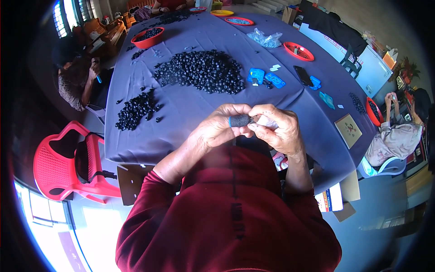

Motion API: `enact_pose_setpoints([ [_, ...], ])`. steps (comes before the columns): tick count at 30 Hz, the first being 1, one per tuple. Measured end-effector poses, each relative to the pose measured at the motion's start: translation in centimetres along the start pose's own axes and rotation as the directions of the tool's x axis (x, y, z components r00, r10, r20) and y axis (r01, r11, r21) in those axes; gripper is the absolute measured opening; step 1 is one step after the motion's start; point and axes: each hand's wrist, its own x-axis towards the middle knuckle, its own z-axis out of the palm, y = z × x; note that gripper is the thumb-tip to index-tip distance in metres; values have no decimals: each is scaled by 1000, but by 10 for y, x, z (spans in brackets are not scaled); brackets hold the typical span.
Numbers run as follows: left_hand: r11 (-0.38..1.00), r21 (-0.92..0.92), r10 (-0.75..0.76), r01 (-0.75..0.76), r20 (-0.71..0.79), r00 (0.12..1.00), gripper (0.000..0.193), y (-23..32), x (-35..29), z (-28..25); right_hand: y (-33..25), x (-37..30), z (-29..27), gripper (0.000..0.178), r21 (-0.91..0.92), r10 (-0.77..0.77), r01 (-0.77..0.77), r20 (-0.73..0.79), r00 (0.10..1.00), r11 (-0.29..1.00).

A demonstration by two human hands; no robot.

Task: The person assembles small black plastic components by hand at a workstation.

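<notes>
We hold a small dark cylinder [241,120] with a blue end between both hands above the purple table [190,113]; its long axis runs sideways, blue end toward our left hand [217,129], whose fingers close around it. Our right hand [278,129] pinches narrow at the other end, perhaps on a pale scrap, though the view blurs there. Beyond the fingers lies a heap of black beads [204,70]; farther left, a red bowl [147,38] holds more.
</notes>
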Motion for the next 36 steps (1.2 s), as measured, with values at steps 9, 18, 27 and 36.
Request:
enact_pose_setpoints([
  [9, 992, -76, 111, -105, 90, 990, 29, 2, 2, 3, -8, -4, -7, 20, -91, 132, -149, -170, 977, 985],
  [18, 984, -136, 138, -117, 155, 978, 29, 3, 1, 9, -21, -2, 3, 14, -132, 124, -145, -155, 980, 981],
  [27, 995, 4, 96, -96, 30, 995, 34, 6, -3, 9, -15, -4, 5, 12, -252, 44, -84, -161, 986, 964],
  [36, 995, -7, 100, -100, 20, 995, 28, 6, -2, 10, -13, -5, 5, 11, -300, 63, -106, -150, 987, 948],
])
